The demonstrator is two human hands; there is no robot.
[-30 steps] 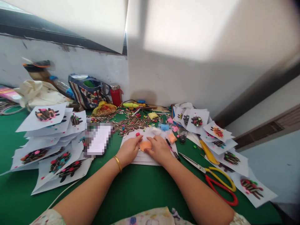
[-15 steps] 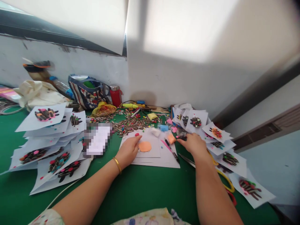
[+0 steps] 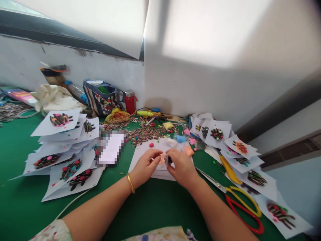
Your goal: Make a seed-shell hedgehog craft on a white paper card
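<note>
Packet (image 3: 169, 159), dark, sits pinched in the right grip (image 3: 183, 169) below frame centre; left grip (image 3: 145, 167) half-curled, hold unclear: I'd steady the paper (image 3: 162, 173) with it

Left hand (image 3: 145, 164) near right hand (image 3: 184, 167) with dark lump (image 3: 170, 160) in grip, over paper (image 3: 139, 149).

Smooth, matt white paper (image 3: 140, 152); scissors (image 3: 223, 188) with shiny metal blades and glossy, plastic-looking handles; a polished, gold-coloured metal bracelet (image 3: 130, 183); crumpled cream cloth (image 3: 56, 97), dull and soft-looking; a glossy red flask (image 3: 130, 104) (its cap bright, silvery metal); matt green tabletop (image 3: 160, 211).
</note>
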